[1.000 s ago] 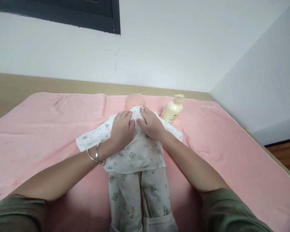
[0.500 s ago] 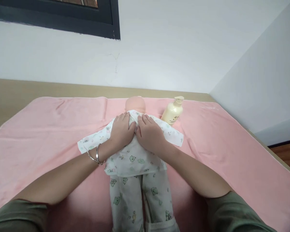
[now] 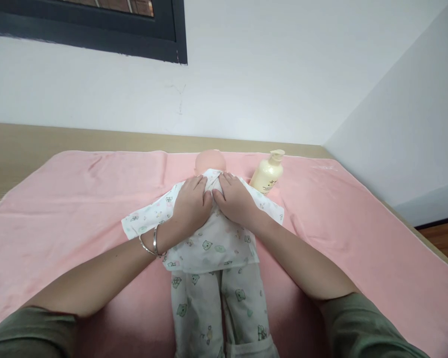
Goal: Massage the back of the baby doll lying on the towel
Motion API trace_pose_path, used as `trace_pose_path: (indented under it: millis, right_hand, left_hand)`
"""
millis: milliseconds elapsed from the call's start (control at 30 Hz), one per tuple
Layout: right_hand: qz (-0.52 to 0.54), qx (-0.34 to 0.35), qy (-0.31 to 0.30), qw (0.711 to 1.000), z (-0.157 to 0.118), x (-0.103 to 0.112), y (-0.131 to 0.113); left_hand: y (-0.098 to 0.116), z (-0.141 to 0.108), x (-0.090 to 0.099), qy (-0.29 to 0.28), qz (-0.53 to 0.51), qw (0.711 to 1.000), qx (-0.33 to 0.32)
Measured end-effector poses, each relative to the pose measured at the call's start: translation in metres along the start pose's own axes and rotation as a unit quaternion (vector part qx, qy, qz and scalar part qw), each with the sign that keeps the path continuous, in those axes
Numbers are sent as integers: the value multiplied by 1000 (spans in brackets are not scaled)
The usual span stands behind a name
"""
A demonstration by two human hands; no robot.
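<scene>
On a soft, smooth pink blanket [image 3: 343, 214], one doll [image 3: 210, 160] with a rounded head is lying in one thin white shirt [image 3: 218, 248] and one pair of matching pants [image 3: 201, 308], both printed with small green animals. The left hand [image 3: 236, 199] and right hand [image 3: 192, 201] are pressing flat on the shirt's upper part, fingers close together, thumbs apart. One glossy cream pump bottle [image 3: 267, 175] is leaning nearby.

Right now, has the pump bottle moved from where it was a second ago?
No. The pump bottle keeps the same place on the pink blanket, near its far edge; the whole view shifted slightly.
</scene>
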State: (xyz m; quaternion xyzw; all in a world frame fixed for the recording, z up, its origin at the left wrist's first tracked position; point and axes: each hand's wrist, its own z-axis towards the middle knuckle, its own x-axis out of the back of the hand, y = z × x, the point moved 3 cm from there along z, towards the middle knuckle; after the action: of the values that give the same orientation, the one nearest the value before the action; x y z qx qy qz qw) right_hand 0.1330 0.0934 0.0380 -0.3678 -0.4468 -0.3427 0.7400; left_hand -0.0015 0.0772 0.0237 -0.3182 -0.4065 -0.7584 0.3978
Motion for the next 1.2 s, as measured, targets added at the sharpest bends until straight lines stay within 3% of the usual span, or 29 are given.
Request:
trace_pose_path:
  millis: [133,267,433,633,900,1033,1200]
  right_hand:
    - [-30,37,16,999,-13,2,-14]
    - [9,64,25,998,-16,3,-18]
    - [90,31,-7,995,-1,2,-3]
    - [56,-13,-23,998,7,1,6]
    - [-33,26,16,999,-18,0,-18]
    - [-8,36,15,999,-15,2,-15]
    - [32,-14,-20,999,6,2,5]
  left_hand:
    - [-2,3,-1,-5,10,1000,15]
    - [-2,4,0,-14,15,1000,11]
    - [0,0,2,-7,-3,1000,-17]
    - [-1,-6,-2,54,-20,998,-23]
    - [-2,5,1,-11,24,999,41]
    - [2,2,5,-15,27,999,7]
    - [11,-10,8,21,19,998,-51]
